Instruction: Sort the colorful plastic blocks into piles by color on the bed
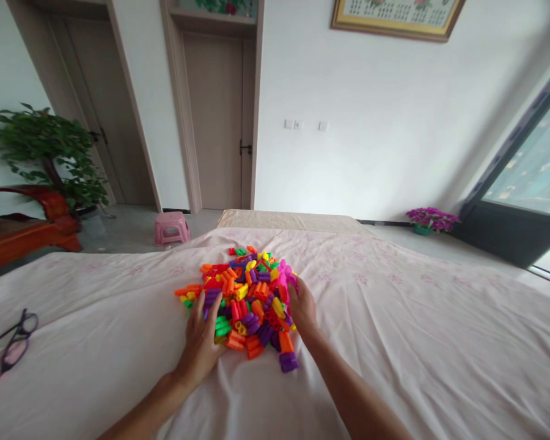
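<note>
Plastic blocks (241, 307) meet a spread left hand (200, 347) and curled right hand (304, 310), grips unclear; framed writing (394, 13) illegible.

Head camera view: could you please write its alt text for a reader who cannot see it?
A person's bare left hand and bare right hand are at opposite sides of a heap of small multicoloured plastic pieces on a pale pink floral cloth. Dark-framed eyeglasses lie on the cloth at left; a pink plastic stool stands beyond.
</note>
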